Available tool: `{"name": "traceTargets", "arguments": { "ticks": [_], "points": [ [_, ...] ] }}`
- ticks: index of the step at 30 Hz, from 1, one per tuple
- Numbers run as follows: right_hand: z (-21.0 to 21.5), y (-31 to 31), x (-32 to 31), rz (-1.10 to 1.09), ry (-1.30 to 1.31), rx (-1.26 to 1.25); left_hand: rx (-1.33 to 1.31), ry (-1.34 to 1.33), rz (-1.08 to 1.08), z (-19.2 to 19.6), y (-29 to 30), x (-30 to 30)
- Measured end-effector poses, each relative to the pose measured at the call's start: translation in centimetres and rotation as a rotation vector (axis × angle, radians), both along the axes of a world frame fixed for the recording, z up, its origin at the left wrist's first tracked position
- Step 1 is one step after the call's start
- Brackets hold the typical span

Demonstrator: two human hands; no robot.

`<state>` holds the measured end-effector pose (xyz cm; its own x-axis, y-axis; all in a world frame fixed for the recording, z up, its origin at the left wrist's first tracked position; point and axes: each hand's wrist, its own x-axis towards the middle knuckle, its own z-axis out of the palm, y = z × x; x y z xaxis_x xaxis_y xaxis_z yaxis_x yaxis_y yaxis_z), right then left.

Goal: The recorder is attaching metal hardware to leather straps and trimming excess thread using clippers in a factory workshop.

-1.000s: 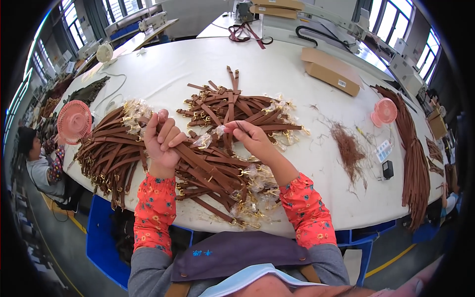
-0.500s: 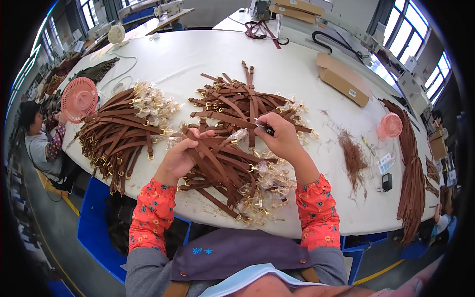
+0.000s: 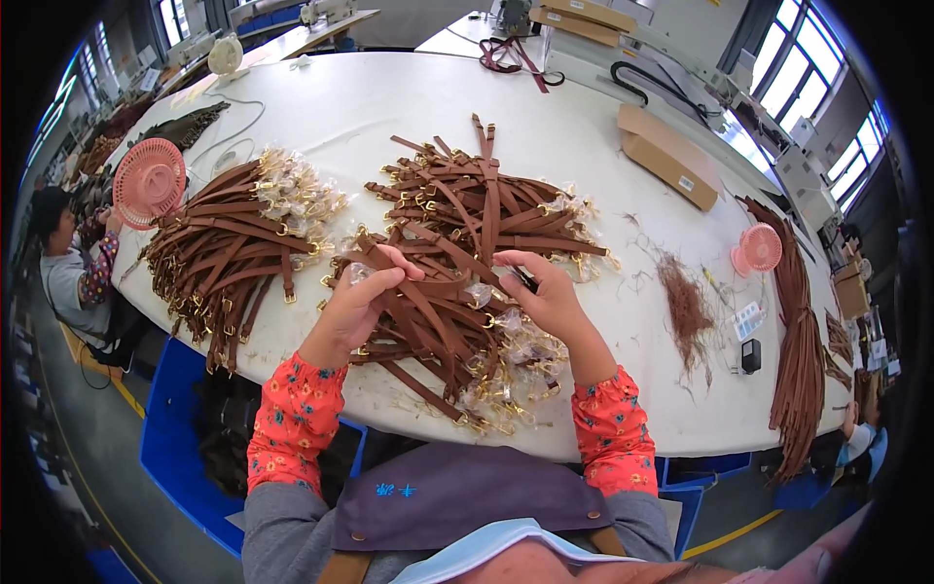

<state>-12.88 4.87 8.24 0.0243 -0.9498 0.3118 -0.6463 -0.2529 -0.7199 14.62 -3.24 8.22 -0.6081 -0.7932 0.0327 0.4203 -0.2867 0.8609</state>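
Observation:
My left hand [image 3: 358, 304] is closed on a brown strap, thumb and fingers pinching it. The held strap [image 3: 444, 290] bows across to my right hand [image 3: 547, 292], whose fingertips meet another stretch of brown strap. In the right palm sits a small dark tool [image 3: 526, 280], perhaps thread snips, mostly hidden by the fingers. Under both hands lies a heap of brown straps [image 3: 428, 336] with gold-coloured buckles. Clear plastic wraps the metal fittings [image 3: 516, 375] at the heap's right end.
Further strap piles lie to the left [image 3: 219, 238] and beyond my hands [image 3: 457, 195]. Brown thread scraps [image 3: 684, 307], a pink fan [image 3: 757, 249], a black cube [image 3: 750, 356] and long brown strips [image 3: 800, 360] are at right. Another pink fan [image 3: 149, 183] stands near a person [image 3: 78, 258] at left.
My right hand has come down slightly, and its fingers have closed in near the strap. The tool's bright tip, visible before, is now hidden. My left hand keeps its pinch on the strap.

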Motion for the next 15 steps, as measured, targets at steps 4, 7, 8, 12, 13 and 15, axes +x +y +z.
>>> {"name": "traceTargets", "arguments": {
  "ticks": [4, 7, 8, 12, 13, 15],
  "points": [
    [-0.1, -0.9, 2.9, 0.242, -0.07, -0.094, -0.035, 0.021, -0.066, -0.1, 0.3, -0.8],
    [-1.0, -1.4, 2.8, 0.289, 0.024, -0.011, -0.086, 0.047, -0.06, -0.1, 0.6, -0.6],
    [-1.0, -1.4, 2.5, 0.214, 0.029, 0.013, -0.091, 0.116, -0.039, -0.5, 0.4, -0.2],
    [-1.5, -1.4, 0.7, -0.058, -0.01, 0.091, 0.014, 0.303, 0.088, 0.1, 0.6, 1.2],
    [-2.1, -1.5, -0.1, -0.062, -0.009, 0.088, 0.034, 0.398, 0.08, 0.0, 0.1, 1.8],
    [-3.5, -1.7, -1.5, 0.025, -0.472, 0.03, 0.101, 0.441, 0.028, 0.5, -0.1, 2.4]
  ]
}}
